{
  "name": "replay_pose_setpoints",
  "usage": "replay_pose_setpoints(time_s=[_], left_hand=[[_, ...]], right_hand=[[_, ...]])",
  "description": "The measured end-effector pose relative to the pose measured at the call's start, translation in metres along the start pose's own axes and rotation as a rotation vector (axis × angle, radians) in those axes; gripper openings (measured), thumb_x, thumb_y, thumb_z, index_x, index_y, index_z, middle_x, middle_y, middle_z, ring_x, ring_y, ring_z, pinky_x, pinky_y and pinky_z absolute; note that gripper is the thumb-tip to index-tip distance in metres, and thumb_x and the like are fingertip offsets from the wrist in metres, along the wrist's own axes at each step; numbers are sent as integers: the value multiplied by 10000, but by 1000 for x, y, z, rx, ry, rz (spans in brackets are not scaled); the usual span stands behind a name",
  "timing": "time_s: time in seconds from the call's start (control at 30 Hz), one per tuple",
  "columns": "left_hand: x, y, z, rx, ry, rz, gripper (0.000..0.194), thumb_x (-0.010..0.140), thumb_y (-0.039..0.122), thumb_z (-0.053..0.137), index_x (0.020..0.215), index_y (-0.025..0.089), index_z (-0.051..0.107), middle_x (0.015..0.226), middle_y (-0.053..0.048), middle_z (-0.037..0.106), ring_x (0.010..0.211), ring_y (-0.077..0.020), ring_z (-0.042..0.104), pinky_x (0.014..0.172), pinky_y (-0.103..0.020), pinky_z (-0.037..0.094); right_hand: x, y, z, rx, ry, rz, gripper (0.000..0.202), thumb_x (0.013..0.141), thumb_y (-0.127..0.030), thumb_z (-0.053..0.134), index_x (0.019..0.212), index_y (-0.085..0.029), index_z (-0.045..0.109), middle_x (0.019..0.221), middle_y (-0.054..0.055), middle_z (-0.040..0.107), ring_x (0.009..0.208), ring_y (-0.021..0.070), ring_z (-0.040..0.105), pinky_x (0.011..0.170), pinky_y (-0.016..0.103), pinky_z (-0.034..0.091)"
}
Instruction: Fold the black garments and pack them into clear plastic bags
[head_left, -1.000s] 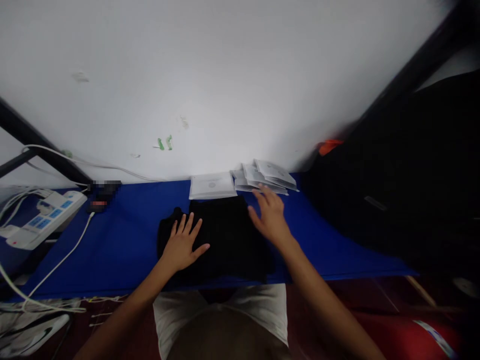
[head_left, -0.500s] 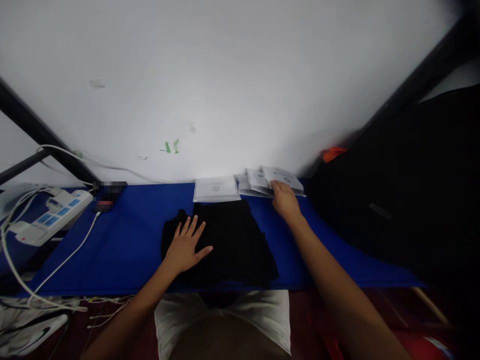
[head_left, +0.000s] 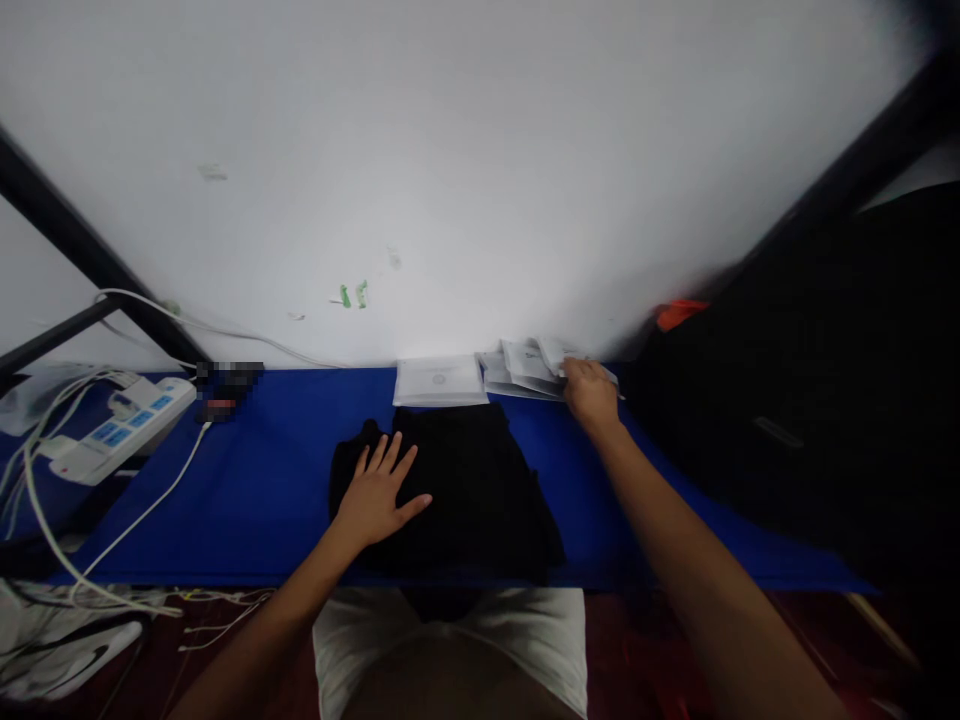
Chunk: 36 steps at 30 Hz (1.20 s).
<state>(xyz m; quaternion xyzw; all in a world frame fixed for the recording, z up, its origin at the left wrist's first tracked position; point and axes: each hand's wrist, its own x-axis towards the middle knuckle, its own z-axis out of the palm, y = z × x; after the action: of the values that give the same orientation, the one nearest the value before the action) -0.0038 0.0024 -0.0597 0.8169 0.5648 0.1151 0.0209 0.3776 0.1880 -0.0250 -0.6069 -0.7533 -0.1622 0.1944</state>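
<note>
A folded black garment [head_left: 469, 490] lies on the blue surface in front of me. My left hand [head_left: 381, 500] rests flat on its left part, fingers spread. Farther right, my right hand [head_left: 592, 392] has its fingers curled onto the rightmost translucent white plastic bag [head_left: 553, 352], whose front part it covers. Beside that one, more such bags [head_left: 523, 362] overlap in a fanned row along the wall. Another white plastic bag [head_left: 440, 382] lies flat just behind the garment, with a small round print on it.
A white power strip [head_left: 124, 430] with tangled cables sits at the left, near a dark device partly blurred out [head_left: 229, 390]. A large black cloth-like mass [head_left: 787, 400] fills the right side, with an orange piece [head_left: 681, 314] behind it. The white wall [head_left: 480, 180] rises behind.
My right hand has shifted slightly right over the rightmost bag, which now looks bent under the fingers. The left hand stays on the garment. The whole view has moved a little.
</note>
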Motion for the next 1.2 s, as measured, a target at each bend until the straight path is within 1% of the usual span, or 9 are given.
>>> replay_pose_setpoints(time_s=[0.17, 0.3, 0.47, 0.6, 0.77, 0.83, 0.9, 0.97, 1.2], left_hand=[[0, 0, 0, -3, 6, 4, 767, 904, 670, 441, 1528, 251, 288, 1604, -138, 240, 1474, -360, 217, 1149, -590, 236], [0, 0, -1, -16, 7, 5, 756, 912, 656, 437, 1530, 250, 279, 1605, -132, 241, 1472, -355, 230, 1150, -588, 235], [2, 1, -2, -50, 25, -34, 821, 903, 644, 460, 1528, 157, 243, 1556, -184, 337, 1452, -349, 284, 1159, -577, 227], [2, 1, 1, -130, 99, -67, 841, 867, 545, 577, 1506, 128, 222, 1493, -215, 412, 1416, -349, 352, 1147, -567, 276], [-2, 1, -2, -302, 373, -126, 839, 841, 393, 645, 1487, 106, 193, 1467, -240, 358, 1367, -337, 403, 1049, -486, 449], [-2, 2, -5, -289, 438, -75, 640, 871, 332, 619, 1418, 137, 351, 1450, -211, 378, 1338, -319, 427, 1038, -468, 465], [-2, 1, -8, -247, 422, 20, 301, 905, 252, 567, 1200, 191, 565, 1369, -145, 486, 1291, -295, 466, 1047, -476, 457], [-1, 0, -9, -244, 421, 99, 122, 917, 187, 528, 966, 208, 638, 1239, -99, 587, 1228, -275, 508, 1034, -484, 466], [2, -4, -10, -386, 570, 86, 106, 894, 133, 537, 875, 207, 611, 1111, -76, 649, 1085, -231, 585, 947, -436, 518]], right_hand=[[-4, -22, -27, 97, 165, -112, 381, 860, -56, 383, 1114, -108, 662, 1316, 166, 620, 1177, 285, 563, 1025, 459, 446], [-32, -82, -59, 265, 222, -339, 389, 926, -100, 354, 1158, -173, 658, 1312, 118, 631, 1236, 254, 545, 1067, 497, 413], [-78, -166, -75, 395, 34, -576, 391, 948, -89, 356, 1177, -160, 665, 1327, 134, 624, 1220, 254, 557, 1015, 462, 453], [-97, -201, -65, 379, -139, -691, 341, 941, -113, 411, 1159, -128, 671, 1314, 162, 628, 1132, 275, 601, 936, 438, 498], [-98, -209, -59, 432, -210, -701, 346, 903, -105, 474, 1208, -117, 636, 1315, 145, 626, 1139, 273, 583, 994, 425, 469], [-97, -208, -59, 474, -225, -705, 377, 888, -94, 480, 1242, -115, 608, 1290, 138, 635, 1145, 268, 573, 1023, 422, 453], [-96, -206, -59, 523, -227, -697, 420, 867, -78, 488, 1276, -112, 575, 1264, 140, 634, 1159, 260, 560, 1038, 416, 445], [-93, -200, -56, 562, -218, -676, 460, 837, -74, 515, 1294, -111, 550, 1246, 150, 621, 1178, 263, 546, 1036, 422, 450], [-73, -151, -29, 485, -154, -513, 523, 766, -30, 562, 1279, -134, 551, 1289, 178, 576, 1186, 303, 527, 1005, 479, 453]])
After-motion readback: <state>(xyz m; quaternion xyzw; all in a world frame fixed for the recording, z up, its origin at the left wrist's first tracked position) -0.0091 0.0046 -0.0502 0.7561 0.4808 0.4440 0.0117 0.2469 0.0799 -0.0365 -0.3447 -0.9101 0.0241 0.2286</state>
